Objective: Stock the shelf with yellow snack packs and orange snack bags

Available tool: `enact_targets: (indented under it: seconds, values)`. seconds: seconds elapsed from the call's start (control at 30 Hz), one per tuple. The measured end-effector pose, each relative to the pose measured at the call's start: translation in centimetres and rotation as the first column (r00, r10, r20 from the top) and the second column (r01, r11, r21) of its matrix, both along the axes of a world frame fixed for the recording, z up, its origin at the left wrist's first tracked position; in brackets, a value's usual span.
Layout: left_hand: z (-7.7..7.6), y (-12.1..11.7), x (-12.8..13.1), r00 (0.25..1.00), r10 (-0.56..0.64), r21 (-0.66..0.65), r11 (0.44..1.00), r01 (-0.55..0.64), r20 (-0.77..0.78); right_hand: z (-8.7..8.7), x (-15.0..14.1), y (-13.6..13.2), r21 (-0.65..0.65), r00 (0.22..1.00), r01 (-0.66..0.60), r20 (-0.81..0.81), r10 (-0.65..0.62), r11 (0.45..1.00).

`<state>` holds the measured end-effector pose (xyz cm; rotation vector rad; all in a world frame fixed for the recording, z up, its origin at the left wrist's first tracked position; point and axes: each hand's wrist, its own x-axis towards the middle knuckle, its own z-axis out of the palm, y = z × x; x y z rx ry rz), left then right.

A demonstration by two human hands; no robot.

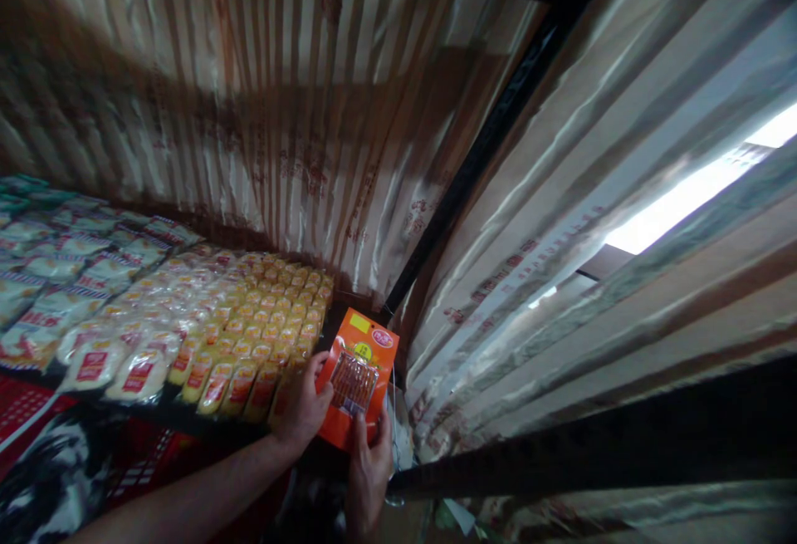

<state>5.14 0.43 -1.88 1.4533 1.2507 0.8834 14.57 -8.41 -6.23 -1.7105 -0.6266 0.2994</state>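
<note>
Between my two hands is an orange snack packet (354,378), held upright with a clear window that shows rows of brown sticks. My left hand (306,404) grips its left edge, thumb on the front. My right hand (371,463) holds the lower right part, with the thumb at the bottom of the front and fingers at the edge. Just left of the packet, rows of small yellow wrapped cakes (265,320) stand on a dark shelf. The fingers behind the packet are hidden.
White wrapped cakes (142,365) and larger white-blue bags (80,266) fill the shelf further left. A black metal post (479,158) rises behind the packet, and a black beam (598,428) crosses at right. Striped sheeting (299,112) hangs behind. Red baskets (146,453) are below the shelf.
</note>
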Motion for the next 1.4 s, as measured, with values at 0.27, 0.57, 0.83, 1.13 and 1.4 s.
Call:
enact_targets:
  seconds: [0.27, 0.57, 0.83, 1.13, 1.4]
  values:
    - [0.9, 0.5, 0.4, 0.994, -0.085, -0.030, 0.996, 0.084, -0.067, 0.0, 1.3, 1.4, -0.094, 0.999, 0.032, -0.002, -0.032, 0.995]
    - [1.4, 1.6, 1.0, 0.988, -0.057, -0.060, 0.997, 0.049, -0.140, 0.7, 2.1, 2.3, -0.079, 0.992, 0.018, -0.124, -0.028, 0.997]
    - [2.0, 2.2, 1.4, 0.988, -0.059, -0.073, 0.996, 0.049, -0.141, -0.3, 2.7, 3.5, -0.075, 0.994, 0.057, -0.091, -0.064, 0.996]
    - [2.8, 3.1, 2.4, 0.996, -0.025, -0.131, 0.991, 0.015, -0.080, -1.1, 2.9, 5.0, -0.095, 0.995, 0.082, 0.055, -0.077, 0.992]
    - [4.5, 4.2, 3.5, 0.997, -0.043, -0.218, 0.976, 0.028, -0.068, -1.3, 3.3, 6.4, -0.043, 0.991, 0.045, 0.125, -0.040, 0.998]
